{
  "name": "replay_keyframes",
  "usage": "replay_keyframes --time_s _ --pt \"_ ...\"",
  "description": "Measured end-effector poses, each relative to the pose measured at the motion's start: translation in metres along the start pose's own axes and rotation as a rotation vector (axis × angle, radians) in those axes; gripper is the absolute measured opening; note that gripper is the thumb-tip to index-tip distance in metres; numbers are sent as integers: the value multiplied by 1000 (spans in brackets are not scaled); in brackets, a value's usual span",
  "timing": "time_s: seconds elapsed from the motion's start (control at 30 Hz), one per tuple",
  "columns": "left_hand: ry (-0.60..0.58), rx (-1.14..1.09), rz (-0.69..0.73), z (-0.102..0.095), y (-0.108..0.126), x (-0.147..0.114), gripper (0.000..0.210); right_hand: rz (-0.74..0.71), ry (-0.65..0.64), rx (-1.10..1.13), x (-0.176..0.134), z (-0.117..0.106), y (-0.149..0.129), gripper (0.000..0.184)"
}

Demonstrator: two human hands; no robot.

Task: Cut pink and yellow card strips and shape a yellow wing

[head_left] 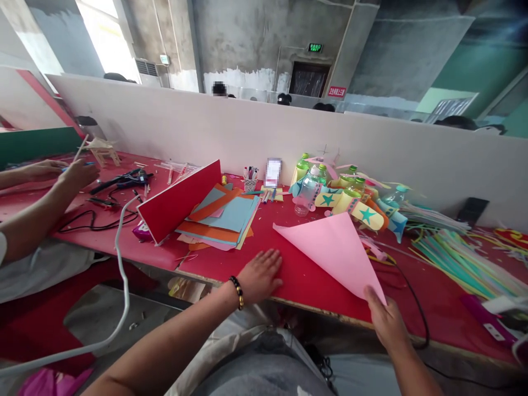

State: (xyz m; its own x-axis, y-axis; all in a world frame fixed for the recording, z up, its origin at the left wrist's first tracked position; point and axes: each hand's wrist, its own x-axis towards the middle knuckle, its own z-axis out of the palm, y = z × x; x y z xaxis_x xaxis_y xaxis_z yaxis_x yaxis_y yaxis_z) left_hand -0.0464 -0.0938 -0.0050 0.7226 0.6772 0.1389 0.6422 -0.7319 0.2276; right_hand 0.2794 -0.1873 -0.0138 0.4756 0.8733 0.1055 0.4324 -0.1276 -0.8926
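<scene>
A sheet of pink paper (330, 247) slants over the red table (264, 280), one corner pinched between the thumb and fingers of my right hand (383, 316). My left hand (262, 275) lies flat near the table's front edge, fingers stretched out and nothing in them. A beaded bracelet is on that wrist. To the left of the paper is a stack of coloured paper sheets (225, 212) in blue, orange and pink. Behind the pink sheet stand several plastic bottles (309, 190) with coloured paper bands and star shapes.
A red divider panel (185, 198) stands left of the stack. A pen holder (249, 180) and a phone (273, 171) are by the back wall. Paper strips (457, 264) and a dark cable (412, 291) lie right. Another person's hands (80, 173) work at far left, near pliers (119, 181).
</scene>
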Motion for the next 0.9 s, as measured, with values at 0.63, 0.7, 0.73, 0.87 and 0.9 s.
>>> replay_keyframes --time_s 0.63,0.7,0.73,0.87,0.9 --pt "-57 152 -528 -24 -133 135 77 69 105 130 2 1 32 57" --pt "-71 141 -507 -20 -136 145 75 58 107 126 2 0 36 56" --pt "-80 134 -482 -17 -135 147 75 49 112 128 2 -1 38 56" --pt "-95 124 -335 -5 -113 137 74 31 107 122 1 -2 36 57" --pt "-100 124 -294 -3 -103 131 74 26 99 111 0 -1 34 58"
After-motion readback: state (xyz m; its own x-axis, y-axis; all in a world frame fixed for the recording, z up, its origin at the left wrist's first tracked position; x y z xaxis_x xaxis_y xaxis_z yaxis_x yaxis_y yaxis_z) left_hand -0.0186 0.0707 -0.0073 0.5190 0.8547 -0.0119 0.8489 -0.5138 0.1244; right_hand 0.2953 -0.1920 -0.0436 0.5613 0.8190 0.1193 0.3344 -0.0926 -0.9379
